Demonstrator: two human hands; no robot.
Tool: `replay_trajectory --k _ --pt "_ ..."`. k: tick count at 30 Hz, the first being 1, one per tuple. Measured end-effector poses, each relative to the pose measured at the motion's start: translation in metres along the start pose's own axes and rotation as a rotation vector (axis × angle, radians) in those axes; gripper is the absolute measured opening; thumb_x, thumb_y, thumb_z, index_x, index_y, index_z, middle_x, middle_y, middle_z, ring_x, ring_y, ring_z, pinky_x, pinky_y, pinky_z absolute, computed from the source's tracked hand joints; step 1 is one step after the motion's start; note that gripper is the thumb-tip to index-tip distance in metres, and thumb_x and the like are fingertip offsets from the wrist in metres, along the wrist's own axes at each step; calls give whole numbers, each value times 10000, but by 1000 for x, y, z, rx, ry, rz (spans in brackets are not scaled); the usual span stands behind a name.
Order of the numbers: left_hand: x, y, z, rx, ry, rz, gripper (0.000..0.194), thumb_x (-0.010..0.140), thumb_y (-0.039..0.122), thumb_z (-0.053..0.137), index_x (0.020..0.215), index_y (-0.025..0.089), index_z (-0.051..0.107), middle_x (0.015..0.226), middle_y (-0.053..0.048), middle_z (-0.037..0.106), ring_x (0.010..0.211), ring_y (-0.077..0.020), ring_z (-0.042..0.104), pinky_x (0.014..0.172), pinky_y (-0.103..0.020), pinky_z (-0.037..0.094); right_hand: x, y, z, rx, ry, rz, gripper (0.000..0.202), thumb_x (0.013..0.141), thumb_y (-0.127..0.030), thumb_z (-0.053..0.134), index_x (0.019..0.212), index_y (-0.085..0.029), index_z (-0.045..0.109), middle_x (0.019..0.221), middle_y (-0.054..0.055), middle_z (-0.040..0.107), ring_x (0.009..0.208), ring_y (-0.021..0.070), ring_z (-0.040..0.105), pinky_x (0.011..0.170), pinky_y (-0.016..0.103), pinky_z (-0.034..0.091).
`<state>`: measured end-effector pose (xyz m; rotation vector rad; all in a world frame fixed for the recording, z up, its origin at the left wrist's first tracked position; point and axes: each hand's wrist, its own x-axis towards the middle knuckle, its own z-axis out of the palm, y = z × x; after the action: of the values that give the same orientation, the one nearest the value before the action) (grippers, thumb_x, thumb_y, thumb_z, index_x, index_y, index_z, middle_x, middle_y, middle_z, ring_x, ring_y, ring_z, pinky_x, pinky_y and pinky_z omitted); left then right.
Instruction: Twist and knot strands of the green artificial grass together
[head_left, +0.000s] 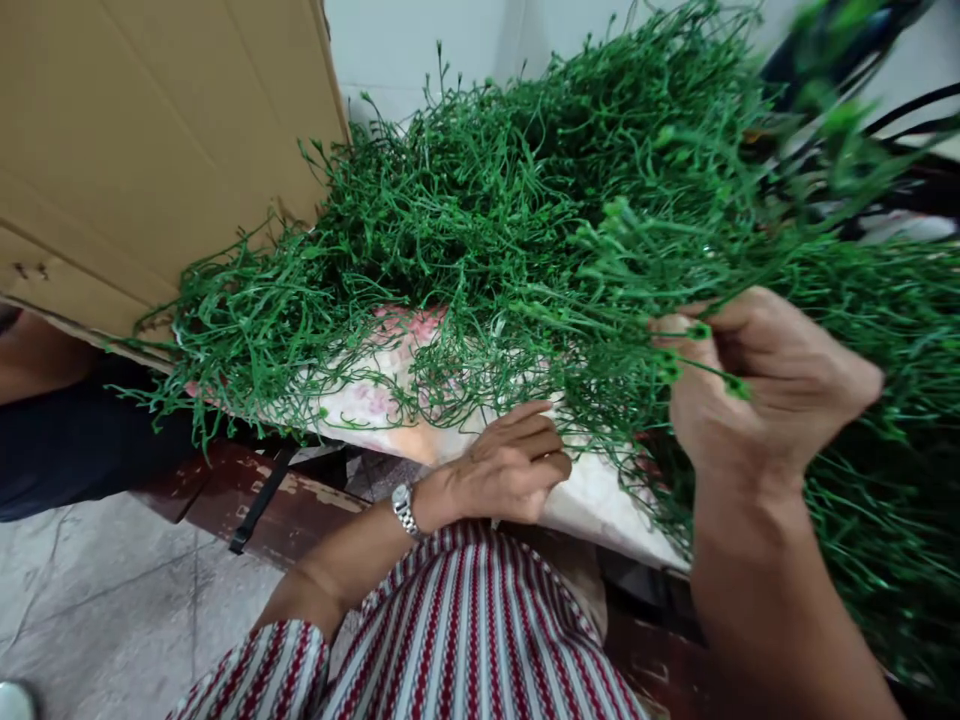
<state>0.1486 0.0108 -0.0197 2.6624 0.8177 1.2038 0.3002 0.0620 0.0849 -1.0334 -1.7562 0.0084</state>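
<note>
My right hand (pixel 780 385) is raised over the pile, its thumb and fingers pinched on thin green artificial plant stems (pixel 697 362). Small bud-like tips stick out below the pinch, and longer, blurred sprays (pixel 840 150) reach up and away from it. Lower down, my left hand (pixel 517 465) rests by the front edge of the flower-patterned cover (pixel 420 400). Its fingers curl inward, and whatever they may hold is hidden. Around both hands spreads a big tangled heap of the same green stems (pixel 465 210).
A large cardboard box (pixel 165 140) stands at the left of the heap. Below is a worn dark-red wooden bench (pixel 247 500) with a black strap (pixel 262 500). Another person's dark-clothed leg (pixel 75 440) shows at far left. Black cables (pixel 915 110) lie at upper right.
</note>
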Motion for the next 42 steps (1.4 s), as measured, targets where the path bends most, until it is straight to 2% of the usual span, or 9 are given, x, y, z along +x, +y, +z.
replay_trajectory --k 5,8,11,15,19,25,31,37,42 --pt "2 25 -18 -304 127 -113 121 732 46 486 776 139 551 735 -50 599 733 -139 547 725 -303 507 -19 2 -10 -209 -58 -81 252 783 -190 585 595 -164 420 545 -47 359 485 57 328 483 221 271" --pt "9 40 -34 -299 321 -220 272 748 15 480 981 137 550 893 -77 598 854 -156 555 754 -307 491 -35 -7 -7 -267 -131 -141 234 799 -190 566 605 -163 439 556 -30 398 512 70 367 490 219 288" --pt "23 43 -43 -239 364 -438 257 809 102 485 1058 155 524 963 -78 568 931 -164 531 824 -314 454 -52 -18 3 -330 -206 -215 229 822 -183 517 599 -165 469 569 -4 428 549 95 387 512 236 293" --pt "29 36 -42 -351 376 -715 119 831 217 508 939 168 521 856 -29 521 801 -129 510 732 -248 432 -74 -29 17 -315 -254 -269 229 832 -174 483 604 -172 493 586 10 442 563 117 380 526 263 283" --pt "19 31 -40 -451 449 -822 118 826 202 506 715 161 511 705 13 447 664 -96 442 620 -203 372 -89 -34 23 -169 -355 -256 176 844 -194 481 685 -164 548 637 18 496 597 121 430 552 263 344" --pt "6 23 -41 -676 460 -937 152 786 250 563 673 160 515 603 37 433 570 -82 400 540 -193 330 -88 -36 -1 164 -442 -174 145 831 -155 488 919 -122 599 828 64 612 764 139 557 683 277 479" --pt "2 21 -45 -680 353 -860 165 771 300 587 694 157 555 589 26 442 563 -92 395 525 -211 319 -60 -31 -37 149 -101 -211 367 742 -143 614 1105 -173 567 1059 93 595 988 208 563 833 354 487" --pt "7 30 -42 -679 185 -643 185 799 297 557 678 158 565 622 -2 491 613 -120 449 576 -253 355 -48 -11 -32 30 -419 -313 370 796 -384 589 1123 -214 564 1320 65 475 1333 299 257 1086 527 195" --pt "6 35 -36 -692 231 -647 144 814 296 542 770 173 603 682 -5 535 656 -123 484 596 -246 368 -68 4 -24 163 -414 -251 160 825 -304 575 930 -187 608 978 36 659 1138 200 517 1078 468 238"
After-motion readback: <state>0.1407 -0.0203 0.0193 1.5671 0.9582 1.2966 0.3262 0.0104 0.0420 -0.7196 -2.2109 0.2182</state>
